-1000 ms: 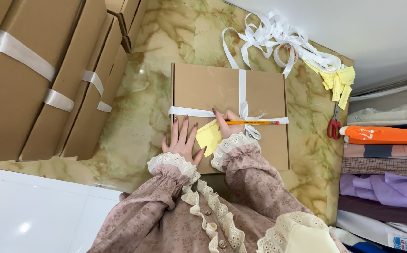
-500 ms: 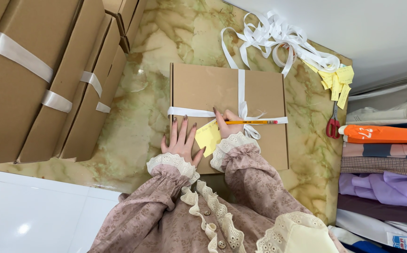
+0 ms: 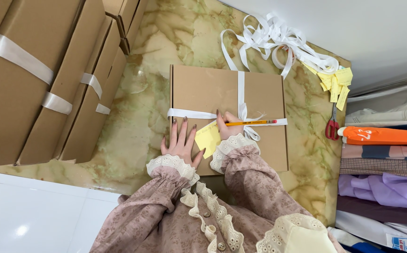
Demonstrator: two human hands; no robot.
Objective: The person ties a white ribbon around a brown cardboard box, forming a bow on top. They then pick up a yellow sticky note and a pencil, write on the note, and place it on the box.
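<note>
A flat brown cardboard box [image 3: 203, 89] tied with a white ribbon [image 3: 240, 89] and a bow lies on the green marble floor. On its near edge sits a yellow sticky note [image 3: 207, 137]. My left hand [image 3: 181, 143] lies flat on the box, fingers spread, pinning the note's left side. My right hand [image 3: 225, 128] holds a yellow pencil [image 3: 251, 122] with its tip on the note. Both wrists wear pink sleeves with lace cuffs.
Several ribbon-tied cardboard boxes [image 3: 34, 79] stand stacked at the left. A loose heap of white ribbon [image 3: 278, 40] lies beyond the box, with yellow notes [image 3: 335, 82] and red scissors [image 3: 332, 126] at the right. Folded clothes [image 3: 386, 159] are piled along the right edge.
</note>
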